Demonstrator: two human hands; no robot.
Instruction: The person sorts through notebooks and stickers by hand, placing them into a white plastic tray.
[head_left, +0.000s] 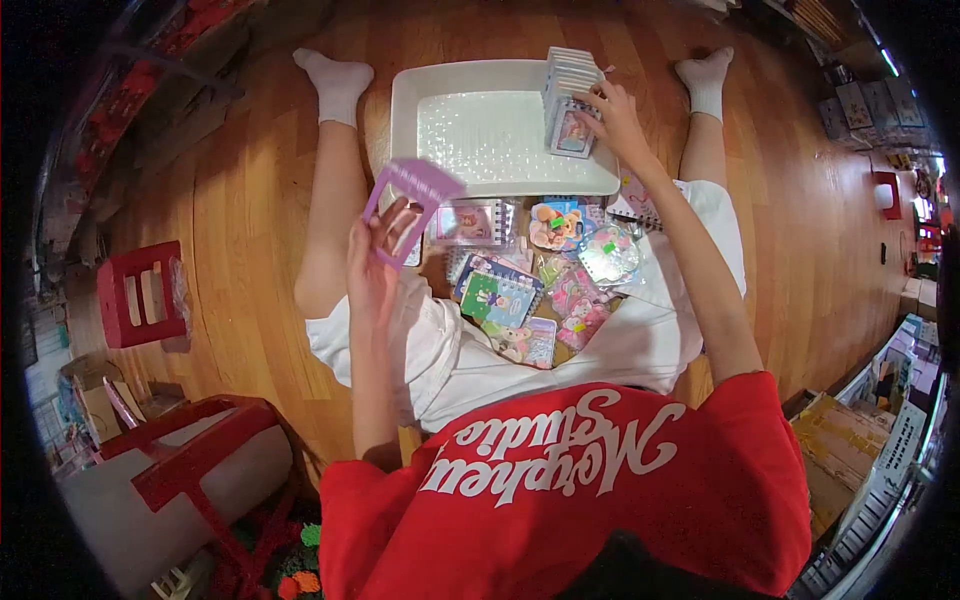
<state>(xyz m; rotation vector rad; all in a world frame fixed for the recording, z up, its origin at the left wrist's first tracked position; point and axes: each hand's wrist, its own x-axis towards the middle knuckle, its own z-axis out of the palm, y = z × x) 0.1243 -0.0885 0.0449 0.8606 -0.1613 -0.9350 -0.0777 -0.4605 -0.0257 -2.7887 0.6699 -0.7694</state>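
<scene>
Left hand (370,262) pinches a purple rectangular frame (428,178). Right hand (618,118), fingers curled, grip unclear, should steady the white-edged picture-card stack (572,82).

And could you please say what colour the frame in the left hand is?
The frame is light purple, shown in the head view.

The left arm reaches forward (375,370), left hand (372,250) gripping with curled fingers; the right arm (690,240) stretches farther, right hand (612,112) with bent fingers.
</scene>
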